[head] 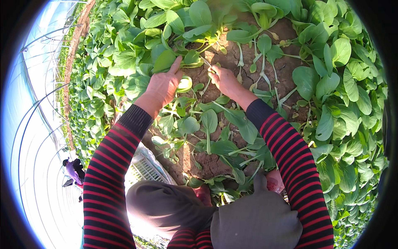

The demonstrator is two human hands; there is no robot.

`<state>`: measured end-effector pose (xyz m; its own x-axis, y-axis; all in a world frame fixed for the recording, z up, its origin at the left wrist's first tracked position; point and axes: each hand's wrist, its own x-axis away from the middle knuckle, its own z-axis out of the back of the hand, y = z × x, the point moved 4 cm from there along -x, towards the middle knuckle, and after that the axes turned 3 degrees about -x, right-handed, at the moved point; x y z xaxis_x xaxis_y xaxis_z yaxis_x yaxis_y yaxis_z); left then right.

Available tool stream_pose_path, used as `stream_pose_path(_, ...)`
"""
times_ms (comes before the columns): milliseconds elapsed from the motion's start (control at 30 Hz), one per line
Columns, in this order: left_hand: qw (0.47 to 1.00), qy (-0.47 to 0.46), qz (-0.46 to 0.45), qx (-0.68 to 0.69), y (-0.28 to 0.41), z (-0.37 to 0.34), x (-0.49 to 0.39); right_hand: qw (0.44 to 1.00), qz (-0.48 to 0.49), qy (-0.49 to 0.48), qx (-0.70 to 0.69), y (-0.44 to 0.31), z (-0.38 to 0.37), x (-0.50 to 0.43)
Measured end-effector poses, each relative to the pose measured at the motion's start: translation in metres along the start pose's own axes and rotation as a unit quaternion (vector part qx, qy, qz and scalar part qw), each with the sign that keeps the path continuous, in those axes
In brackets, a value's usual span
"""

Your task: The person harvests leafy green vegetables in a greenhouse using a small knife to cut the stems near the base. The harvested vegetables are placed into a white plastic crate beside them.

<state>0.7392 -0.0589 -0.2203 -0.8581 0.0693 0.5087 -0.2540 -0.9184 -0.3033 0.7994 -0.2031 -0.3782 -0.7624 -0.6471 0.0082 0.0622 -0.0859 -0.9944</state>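
My left hand (pixel 164 85) is at the upper middle, its index finger laid across the leaves of a leafy green plant (pixel 164 60) that looks like bok choy. The pale rounded base of a bok choy head (pixel 185 84) shows against the palm, and the other fingers curl around it, partly hidden. My right hand (pixel 224 79) grips a small knife (pixel 205 62). Its thin blade points up and left, to the stem base of the plant under my left index finger; whether it touches is too small to tell.
Loose leaves (pixel 208 121) litter the cracked soil (pixel 211 163) before my knees. Dense bok choy rows stand left and right (pixel 339 81). A white plastic crate (pixel 149 165) is beside my left knee. Further left, a person in purple (pixel 74 171) bends near the greenhouse's plastic wall (pixel 34 124).
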Motion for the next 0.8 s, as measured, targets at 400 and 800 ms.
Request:
stream_pose_path(400,0.999,-0.028,0.032,0.0,0.01,-0.026,0.015,0.958,-0.25,-0.113,-0.084,0.011,0.0,-0.026)
stream_pose_path(800,0.995,0.063,0.023,0.073,0.02,-0.039,0.064,0.886,-0.298,-0.042,-0.353,-0.015,-0.012,0.06)
